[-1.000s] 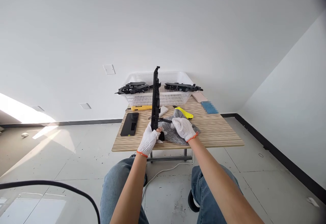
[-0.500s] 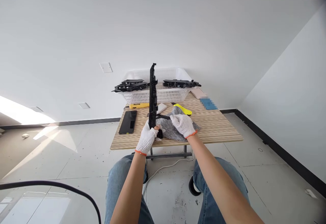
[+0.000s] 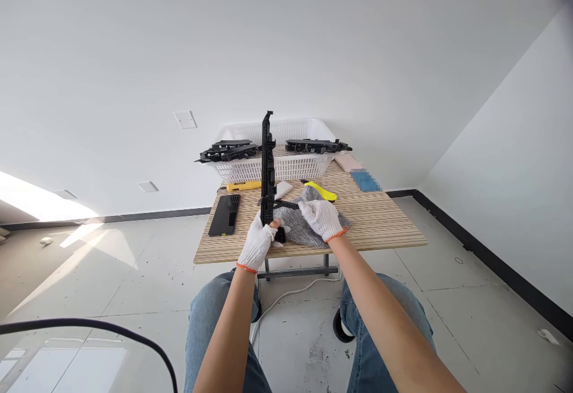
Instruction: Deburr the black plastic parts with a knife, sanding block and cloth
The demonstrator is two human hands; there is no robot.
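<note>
White gloves (image 3: pixel 320 219) bear orange trim (image 3: pixel 336 235); jeans (image 3: pixel 209 312) are blue.

A: Where are we looking from?
B: From the wearer's head, above the denim-clad knees (image 3: pixel 206 309), facing forward and down along both bare forearms (image 3: pixel 230 321).
A: How near are we?
B: Close to the wood-grain table (image 3: pixel 380 226): its front edge lies just beyond the knees, and we see the gloved left hand (image 3: pixel 257 244) and gloved right hand (image 3: pixel 321 219) just below our middle.
A: And past that?
B: We face the white wall (image 3: pixel 286 41) nearly squarely, with a room corner (image 3: pixel 421 178) off to our right.
</note>
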